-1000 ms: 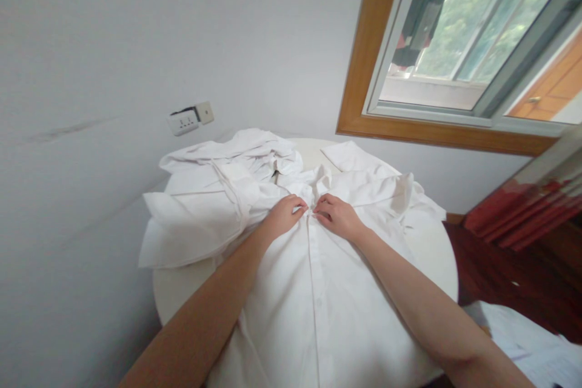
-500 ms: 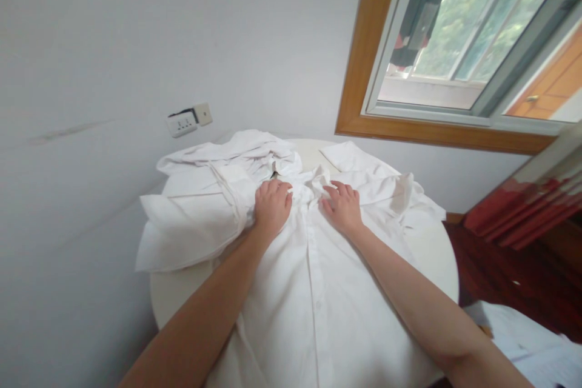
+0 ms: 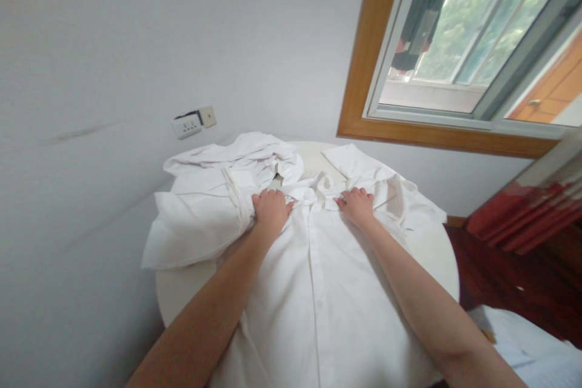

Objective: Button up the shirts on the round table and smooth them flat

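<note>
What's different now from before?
The left hand moved left and the right hand moved right, letting go of the white cloth shirt near the top of its button strip. Now they touch it farther apart. The bunched white cloth at left and round white table stayed put.

shirt (image 3: 291, 303): plain white | table (image 3: 177, 288): off-white | window frame (image 3: 359, 73): orange-brown | curtain (image 3: 522, 212): red, cream

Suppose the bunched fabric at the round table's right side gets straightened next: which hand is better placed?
Probably the right: the right hand touches the white button-front shirt just beside that bunched fabric, while the left hand is across the button placket, beside the folded white cloth.
</note>
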A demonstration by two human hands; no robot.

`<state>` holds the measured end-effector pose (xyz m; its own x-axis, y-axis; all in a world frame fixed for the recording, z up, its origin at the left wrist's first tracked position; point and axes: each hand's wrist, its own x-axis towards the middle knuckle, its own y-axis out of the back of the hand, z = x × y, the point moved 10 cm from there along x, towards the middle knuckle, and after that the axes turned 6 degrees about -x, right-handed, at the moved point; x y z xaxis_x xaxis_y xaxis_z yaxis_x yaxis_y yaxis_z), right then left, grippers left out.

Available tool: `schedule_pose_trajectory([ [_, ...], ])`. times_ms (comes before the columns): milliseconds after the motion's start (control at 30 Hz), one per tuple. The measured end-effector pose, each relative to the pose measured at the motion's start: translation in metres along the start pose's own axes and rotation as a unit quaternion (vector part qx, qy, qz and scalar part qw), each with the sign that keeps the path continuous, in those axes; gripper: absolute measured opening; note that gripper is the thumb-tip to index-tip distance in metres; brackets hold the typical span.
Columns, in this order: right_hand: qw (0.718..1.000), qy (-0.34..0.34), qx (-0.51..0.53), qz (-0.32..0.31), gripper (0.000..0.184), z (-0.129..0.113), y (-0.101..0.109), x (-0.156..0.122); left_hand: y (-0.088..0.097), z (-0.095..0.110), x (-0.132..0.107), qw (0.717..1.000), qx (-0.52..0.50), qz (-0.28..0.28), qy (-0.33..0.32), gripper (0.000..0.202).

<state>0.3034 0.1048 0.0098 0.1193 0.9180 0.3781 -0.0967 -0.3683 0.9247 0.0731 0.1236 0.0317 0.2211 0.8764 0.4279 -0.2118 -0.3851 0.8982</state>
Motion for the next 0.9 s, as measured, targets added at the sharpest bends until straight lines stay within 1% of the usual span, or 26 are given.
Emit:
schedule_pose_trajectory([
  [67,1.000,0.021,-0.002,-0.001,0.027,-0.008,0.008,0.001,0.000,0.002,0.002,1.000,0.000,-0.021,-0.003,0.034],
  [133,0.999,0.033,-0.003,0.028,0.020,-0.014,0.025,0.001,0.010,0.006,0.005,1.000,-0.003,-0.015,-0.015,0.033],
  [167,0.998,0.035,-0.003,0.052,0.017,-0.014,0.037,0.001,0.021,0.010,0.006,1.000,-0.005,0.002,-0.024,0.033],
  [233,0.993,0.030,-0.004,0.112,0.016,-0.012,0.066,0.000,0.049,0.016,0.009,0.998,-0.011,0.046,-0.047,0.033],
  [267,0.989,0.028,-0.005,0.142,0.016,-0.009,0.081,-0.001,0.062,0.018,0.011,0.997,-0.013,0.056,-0.057,0.034],
  [300,0.985,0.028,-0.006,0.171,0.016,-0.006,0.096,-0.001,0.074,0.018,0.014,0.996,-0.014,0.054,-0.064,0.036],
  [333,0.980,0.031,-0.010,0.198,0.016,-0.003,0.111,-0.002,0.083,0.017,0.018,0.997,-0.014,0.038,-0.067,0.040],
  [433,0.961,0.052,-0.020,0.271,0.018,0.004,0.152,-0.004,0.109,0.010,0.027,0.996,-0.001,-0.030,-0.082,0.055],
  [500,0.946,0.064,-0.018,0.317,0.021,0.007,0.178,-0.007,0.135,0.009,0.030,0.993,0.022,-0.037,-0.110,0.058],
  [567,0.930,0.071,-0.010,0.360,0.025,0.010,0.202,-0.009,0.170,0.012,0.033,0.990,0.049,-0.003,-0.128,0.054],
  [633,0.913,0.073,-0.006,0.402,0.029,0.013,0.226,-0.010,0.210,0.021,0.036,0.985,0.071,0.063,-0.147,0.045],
  [700,0.890,0.063,-0.015,0.451,0.032,0.018,0.249,-0.009,0.250,0.037,0.040,0.972,0.077,0.141,-0.172,0.041],
  [733,0.879,0.056,-0.022,0.473,0.033,0.020,0.258,-0.008,0.265,0.045,0.044,0.964,0.074,0.174,-0.185,0.042],
  [767,0.869,0.050,-0.030,0.491,0.033,0.021,0.265,-0.005,0.276,0.051,0.050,0.957,0.070,0.200,-0.196,0.045],
  [800,0.863,0.048,-0.036,0.502,0.033,0.021,0.269,0.000,0.281,0.056,0.057,0.952,0.066,0.218,-0.205,0.047],
  [833,0.862,0.052,-0.040,0.502,0.033,0.020,0.269,0.007,0.281,0.059,0.066,0.948,0.062,0.230,-0.212,0.049],
  [867,0.867,0.063,-0.042,0.492,0.033,0.016,0.264,0.016,0.274,0.060,0.076,0.946,0.061,0.233,-0.218,0.048],
  [900,0.876,0.077,-0.044,0.474,0.033,0.012,0.255,0.026,0.262,0.058,0.086,0.946,0.057,0.231,-0.221,0.042],
])
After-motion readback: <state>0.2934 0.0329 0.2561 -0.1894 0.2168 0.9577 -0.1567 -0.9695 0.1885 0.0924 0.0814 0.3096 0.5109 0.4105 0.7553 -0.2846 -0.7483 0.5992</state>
